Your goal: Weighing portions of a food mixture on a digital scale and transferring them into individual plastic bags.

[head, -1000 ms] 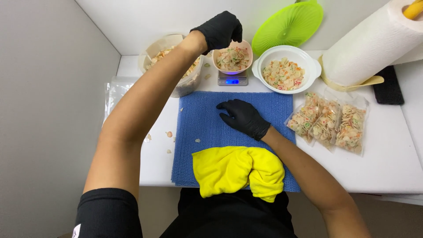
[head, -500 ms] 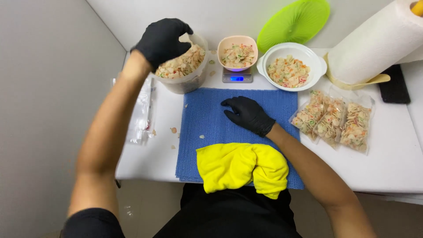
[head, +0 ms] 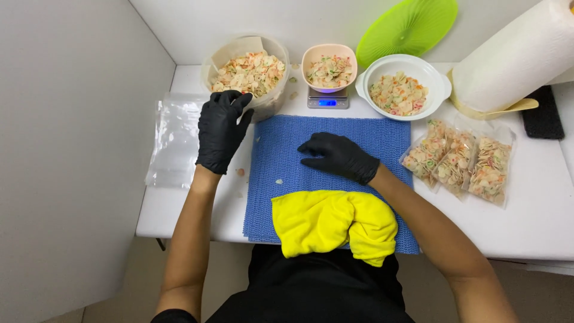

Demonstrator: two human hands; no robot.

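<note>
Both my hands wear black gloves. My left hand [head: 220, 128] hangs open over the table's left side, fingertips touching the front wall of a large clear tub [head: 272, 54] full of pale flaky chips. My right hand [head: 338, 157] rests flat and open on the blue mat [head: 394, 140], holding nothing. Behind the mat a small pink cup of chips [head: 329, 67] sits on a small digital scale [head: 327, 100] with a blue lit display. A white bowl of chips [head: 402, 88] stands right of the scale.
A stack of empty clear bags [head: 174, 137] lies at the left edge. Three filled bags [head: 460, 160] lie to the right of the mat. A yellow cloth [head: 332, 224] covers the mat's near edge. A paper towel roll [head: 514, 57], a green lid [head: 406, 27] and a black device [head: 543, 113] sit at the back right.
My left hand has drawn back from over the pink cup, passed above the large tub, and come down to its front side. My right hand has stayed on the mat.
</note>
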